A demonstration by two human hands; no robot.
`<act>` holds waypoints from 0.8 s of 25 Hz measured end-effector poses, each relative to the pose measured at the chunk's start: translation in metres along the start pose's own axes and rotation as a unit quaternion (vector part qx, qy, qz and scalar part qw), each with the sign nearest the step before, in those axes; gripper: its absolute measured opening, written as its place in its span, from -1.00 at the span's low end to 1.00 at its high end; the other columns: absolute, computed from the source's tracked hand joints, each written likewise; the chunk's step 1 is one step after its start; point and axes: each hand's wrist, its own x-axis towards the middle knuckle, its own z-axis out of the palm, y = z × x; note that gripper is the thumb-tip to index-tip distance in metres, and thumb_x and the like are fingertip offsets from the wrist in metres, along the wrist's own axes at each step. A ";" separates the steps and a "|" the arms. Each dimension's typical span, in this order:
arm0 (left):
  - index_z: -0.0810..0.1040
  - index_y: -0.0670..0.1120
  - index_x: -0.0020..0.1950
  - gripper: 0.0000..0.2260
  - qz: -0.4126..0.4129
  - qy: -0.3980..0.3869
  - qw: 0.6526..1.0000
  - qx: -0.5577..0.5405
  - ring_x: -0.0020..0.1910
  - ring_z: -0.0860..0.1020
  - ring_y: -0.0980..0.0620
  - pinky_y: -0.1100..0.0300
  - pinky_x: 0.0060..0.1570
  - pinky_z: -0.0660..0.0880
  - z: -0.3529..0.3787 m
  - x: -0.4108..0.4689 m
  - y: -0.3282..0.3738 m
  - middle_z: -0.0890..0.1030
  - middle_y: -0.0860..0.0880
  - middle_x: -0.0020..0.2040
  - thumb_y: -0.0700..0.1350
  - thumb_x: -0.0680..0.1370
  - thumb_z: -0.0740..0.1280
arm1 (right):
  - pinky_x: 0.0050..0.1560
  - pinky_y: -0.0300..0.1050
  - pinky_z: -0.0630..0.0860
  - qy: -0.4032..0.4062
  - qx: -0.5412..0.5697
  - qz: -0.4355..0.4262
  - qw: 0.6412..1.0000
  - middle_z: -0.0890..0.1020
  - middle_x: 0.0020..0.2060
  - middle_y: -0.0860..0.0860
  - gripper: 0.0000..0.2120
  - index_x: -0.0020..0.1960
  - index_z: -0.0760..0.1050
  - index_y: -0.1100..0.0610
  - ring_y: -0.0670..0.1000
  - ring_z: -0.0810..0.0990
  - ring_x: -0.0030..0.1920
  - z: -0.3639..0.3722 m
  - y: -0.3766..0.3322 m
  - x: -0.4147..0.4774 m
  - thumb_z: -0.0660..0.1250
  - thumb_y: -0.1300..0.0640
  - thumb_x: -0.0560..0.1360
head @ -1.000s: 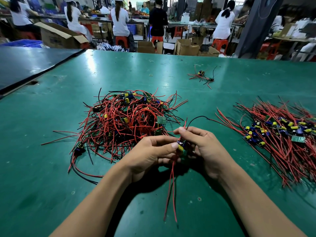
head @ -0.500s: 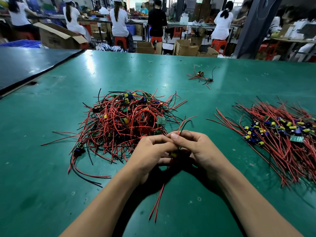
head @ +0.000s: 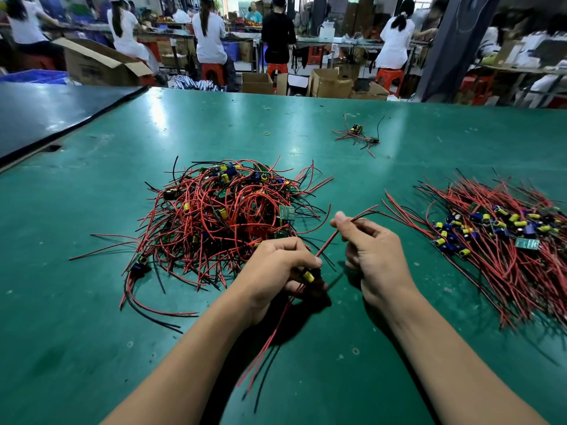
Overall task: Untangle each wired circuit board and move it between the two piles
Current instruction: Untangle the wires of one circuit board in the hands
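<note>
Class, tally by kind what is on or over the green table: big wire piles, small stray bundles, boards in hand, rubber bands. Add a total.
Big wire piles: 2, tangled pile and sorted pile
Small stray bundle: 1
Held board: 1, in the left hand, its wire pinched by the right hand
Rubber band: 1
Total: 5

Hands, pressed together before, have split apart. Right hand (head: pixel 374 253) moved toward centre right, pinching a thin red wire lead (head: pixel 328 240) pulled straight out from the small circuit board with yellow capacitor (head: pixel 308 276), which left hand (head: pixel 276 265) now grips alone.
</note>
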 end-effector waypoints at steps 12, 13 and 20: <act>0.60 -0.21 -0.06 -0.94 0.061 -0.015 0.997 0.041 -0.37 0.59 0.06 0.29 -0.39 0.51 0.006 -0.003 -0.010 0.64 -0.12 -0.30 -0.24 0.57 0.34 | -0.39 -0.19 -0.03 -0.081 0.048 0.108 0.990 0.27 -0.56 -0.09 -0.63 -0.14 0.55 0.18 -0.16 0.14 -0.63 0.002 0.001 -0.001 0.45 -0.14 0.36; 0.59 -0.21 -0.07 -0.93 0.067 0.000 0.996 0.051 -0.39 0.57 0.05 0.28 -0.39 0.51 0.007 -0.003 -0.011 0.63 -0.10 -0.32 -0.25 0.58 0.33 | -0.47 -0.27 0.02 -0.093 0.027 0.105 0.990 0.27 -0.56 -0.08 -0.62 -0.12 0.58 0.19 -0.15 0.16 -0.63 0.001 0.002 -0.002 0.46 -0.14 0.37; 0.56 -0.20 -0.13 -0.87 0.090 0.033 0.993 0.075 -0.33 0.56 -0.06 0.13 -0.25 0.51 0.008 -0.006 -0.011 0.62 -0.08 -0.38 -0.27 0.61 0.28 | -0.39 -0.20 0.52 -0.161 -0.033 0.073 0.984 0.64 -0.26 0.15 -0.71 -0.09 0.67 0.26 0.01 0.54 -0.40 0.002 0.006 -0.011 0.54 0.02 0.41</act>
